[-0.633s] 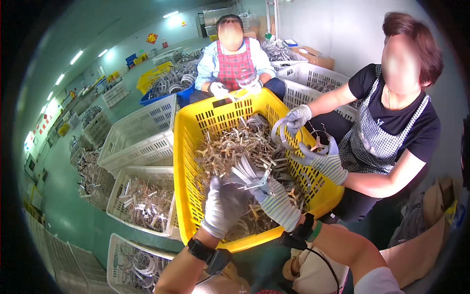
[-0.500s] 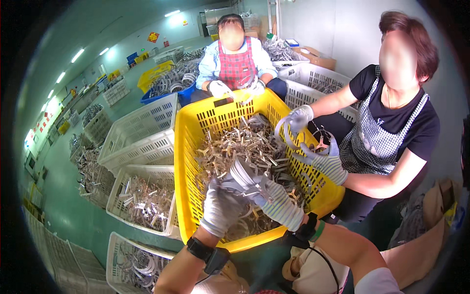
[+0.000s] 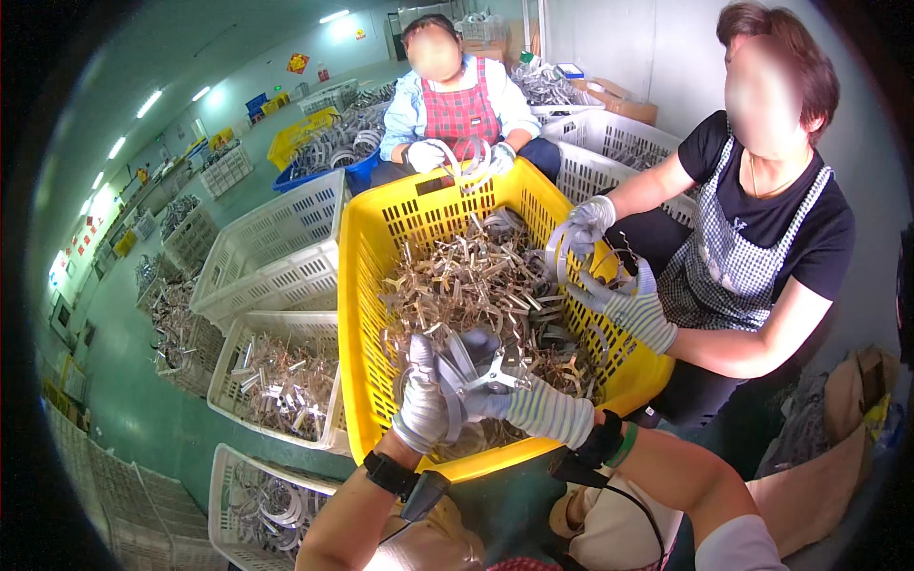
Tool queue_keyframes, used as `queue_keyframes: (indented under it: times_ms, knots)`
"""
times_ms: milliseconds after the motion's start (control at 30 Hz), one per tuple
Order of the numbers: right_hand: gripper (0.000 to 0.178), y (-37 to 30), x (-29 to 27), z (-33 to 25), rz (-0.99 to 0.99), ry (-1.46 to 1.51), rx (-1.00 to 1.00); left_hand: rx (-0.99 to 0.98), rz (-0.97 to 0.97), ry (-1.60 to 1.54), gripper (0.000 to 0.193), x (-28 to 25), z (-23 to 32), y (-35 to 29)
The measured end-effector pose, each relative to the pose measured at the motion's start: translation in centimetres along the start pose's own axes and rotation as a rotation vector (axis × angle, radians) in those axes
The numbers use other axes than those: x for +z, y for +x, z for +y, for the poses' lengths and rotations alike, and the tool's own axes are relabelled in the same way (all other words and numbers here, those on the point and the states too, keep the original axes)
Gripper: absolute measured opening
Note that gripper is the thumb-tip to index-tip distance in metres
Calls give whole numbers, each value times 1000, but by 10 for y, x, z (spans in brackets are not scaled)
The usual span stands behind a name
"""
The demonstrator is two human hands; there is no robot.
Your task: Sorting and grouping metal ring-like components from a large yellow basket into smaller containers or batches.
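Observation:
Over the near half of the yellow crate (image 3: 354, 381), my left hand (image 3: 419, 404) in a grey-white glove is closed on a curved metal band (image 3: 455, 376). My right hand (image 3: 547, 409), in a striped glove, is closed at the right side of the same piece. A shiny three-armed metal bracket (image 3: 497, 374) shows between my hands, by the right fingers; whether it is joined to the band I cannot tell. Below lies a heap of small metal brackets (image 3: 466, 285). Some of my fingertips are hidden behind the metal.
At the right, a co-worker's gloved hands (image 3: 638, 314) hold curved bands over the crate; another person's gloved hands (image 3: 466, 157) hold a band at its far edge. White crates (image 3: 271, 252) of metal parts line the left. A cardboard box (image 3: 809, 504) stands at lower right.
The metal piece between my hands has turned and dropped slightly, so the three-armed bracket now shows. My left hand has turned more upright. The co-worker at right has drawn the bands closer together.

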State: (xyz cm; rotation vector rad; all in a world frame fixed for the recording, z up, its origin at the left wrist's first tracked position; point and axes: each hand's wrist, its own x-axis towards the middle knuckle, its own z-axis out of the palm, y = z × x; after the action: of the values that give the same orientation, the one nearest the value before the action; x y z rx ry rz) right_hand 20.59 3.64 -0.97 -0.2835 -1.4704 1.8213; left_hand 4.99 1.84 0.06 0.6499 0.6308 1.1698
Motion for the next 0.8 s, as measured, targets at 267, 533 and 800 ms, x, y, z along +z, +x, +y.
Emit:
queue_keyframes:
  times_ms: [267, 533, 800]
  knots:
    - [22, -5, -15, 22, -31, -240, 13, 363, -59, 587, 72, -29, -30, 13]
    - [17, 3, -22, 8, 39, -260, 215, 3, -104, -242, 40, -26, -15, 21]
    - [25, -2, -30, -9, -37, -535, 151, 4, -160, -217, 24, -8, 3, 2]
